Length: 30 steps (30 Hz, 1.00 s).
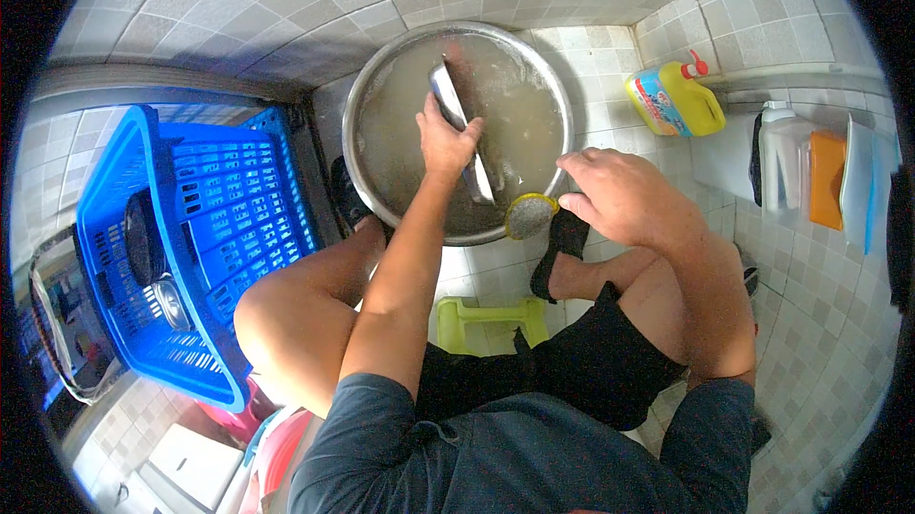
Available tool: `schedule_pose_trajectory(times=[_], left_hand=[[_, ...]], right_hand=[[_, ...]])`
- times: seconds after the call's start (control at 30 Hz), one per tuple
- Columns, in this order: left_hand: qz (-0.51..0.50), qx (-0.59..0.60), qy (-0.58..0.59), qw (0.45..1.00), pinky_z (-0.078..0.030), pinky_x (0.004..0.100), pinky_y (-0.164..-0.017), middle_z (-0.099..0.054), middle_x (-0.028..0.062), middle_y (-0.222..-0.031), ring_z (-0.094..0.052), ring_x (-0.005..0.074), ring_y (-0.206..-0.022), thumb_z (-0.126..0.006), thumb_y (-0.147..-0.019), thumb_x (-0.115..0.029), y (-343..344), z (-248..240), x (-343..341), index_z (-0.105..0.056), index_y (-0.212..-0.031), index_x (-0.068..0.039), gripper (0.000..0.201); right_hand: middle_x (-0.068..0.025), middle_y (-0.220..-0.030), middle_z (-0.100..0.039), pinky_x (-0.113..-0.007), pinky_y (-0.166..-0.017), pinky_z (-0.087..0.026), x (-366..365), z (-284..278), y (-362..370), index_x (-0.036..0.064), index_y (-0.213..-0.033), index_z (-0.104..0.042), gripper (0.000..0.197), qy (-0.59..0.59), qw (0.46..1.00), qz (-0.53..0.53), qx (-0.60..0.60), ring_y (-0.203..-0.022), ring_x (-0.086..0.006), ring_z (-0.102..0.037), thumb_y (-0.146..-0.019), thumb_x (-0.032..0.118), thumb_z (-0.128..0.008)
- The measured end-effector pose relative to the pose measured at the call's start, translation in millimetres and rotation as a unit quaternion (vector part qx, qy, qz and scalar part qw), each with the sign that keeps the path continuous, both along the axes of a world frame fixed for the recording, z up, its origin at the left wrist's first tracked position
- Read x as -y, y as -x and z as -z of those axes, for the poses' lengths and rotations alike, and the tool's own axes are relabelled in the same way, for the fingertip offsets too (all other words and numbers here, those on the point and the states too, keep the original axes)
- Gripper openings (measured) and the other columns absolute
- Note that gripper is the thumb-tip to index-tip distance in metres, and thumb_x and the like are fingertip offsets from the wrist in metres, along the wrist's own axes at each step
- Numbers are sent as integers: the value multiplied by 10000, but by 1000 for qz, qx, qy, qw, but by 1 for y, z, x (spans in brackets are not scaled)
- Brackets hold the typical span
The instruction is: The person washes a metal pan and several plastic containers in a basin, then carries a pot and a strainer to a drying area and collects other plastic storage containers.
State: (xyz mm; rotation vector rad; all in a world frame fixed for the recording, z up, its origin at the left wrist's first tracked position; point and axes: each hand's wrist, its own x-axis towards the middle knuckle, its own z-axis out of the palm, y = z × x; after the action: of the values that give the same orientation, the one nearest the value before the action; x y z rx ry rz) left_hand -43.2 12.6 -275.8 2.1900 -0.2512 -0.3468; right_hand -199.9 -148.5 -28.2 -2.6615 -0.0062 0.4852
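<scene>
A big round metal basin (351, 123) of murky water stands on the floor in front of me. My left hand (448, 144) is over the water, fingers and thumb closed on a shiny metal dish (446, 90). The dish is tilted up on edge, and part of it is hidden under the water and my hand. At the basin's near right rim is a round grey scouring pad with a yellow edge (531, 216). My right hand (615, 195) hovers just right of it, thumb and forefinger apart; whether the thumb touches the pad I cannot tell.
A blue plastic basket (224, 180) with dark and metal items leans at left. Right of the basin stands a yellow pump bottle (674, 99) with a red top. A wall rack at right holds an orange item (826, 180). Below me is a light green stool (453, 323).
</scene>
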Motion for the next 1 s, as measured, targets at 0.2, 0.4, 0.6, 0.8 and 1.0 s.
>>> schedule_pose_trajectory(times=[0.2, 0.4, 0.6, 0.8, 1.0], left_hand=[[146, 158, -89, 973, -424, 539, -1056, -354, 225, -1452, -469, 445, -1258, -715, -844, -415, 12, -16, 12, -451, -1455, -135, 722], [411, 386, -105, 819, -297, 512, -1121, -692, 169, -989, -531, 344, -1210, -458, -980, -522, -3, -13, 29, -773, -752, -41, 619], [581, 343, -202, 710, -401, 411, -955, -680, 93, -643, -672, 281, -768, -451, -969, -454, -20, -13, 53, -705, -591, -119, 566], [647, 227, -270, 676, -469, 430, -871, -719, 183, -768, -688, 371, -750, -438, -920, -412, -24, -47, 91, -739, -701, -92, 492], [641, 181, -311, 678, -507, 475, -894, -729, 214, -875, -710, 377, -895, -452, -906, -404, -18, -60, 106, -762, -808, -59, 474]], right_hand=[[-213, -918, -659, -517, -806, -521, -1, 5, 1, -9, -1001, -574, 287, -6, 1000, -7, 24, -912, -421, -649, -905, 257, -628], [-212, -929, -660, -515, -811, -524, 5, 8, 5, -3, -968, -570, 280, -7, 1000, -4, 7, -913, -415, -653, -902, 260, -637], [-209, -945, -661, -505, -827, -528, 9, 2, 12, -3, -970, -577, 283, -2, 1000, 18, -5, -929, -410, -655, -906, 266, -635], [-230, -1024, -651, -495, -868, -499, 10, -9, 9, -44, -1170, -578, 386, 0, 996, 27, -82, -995, -408, -627, -924, 252, -611], [-220, -959, -664, -506, -854, -525, 11, -7, 17, -12, -997, -597, 293, -12, 998, 47, -35, -947, -408, -657, -917, 268, -626]])
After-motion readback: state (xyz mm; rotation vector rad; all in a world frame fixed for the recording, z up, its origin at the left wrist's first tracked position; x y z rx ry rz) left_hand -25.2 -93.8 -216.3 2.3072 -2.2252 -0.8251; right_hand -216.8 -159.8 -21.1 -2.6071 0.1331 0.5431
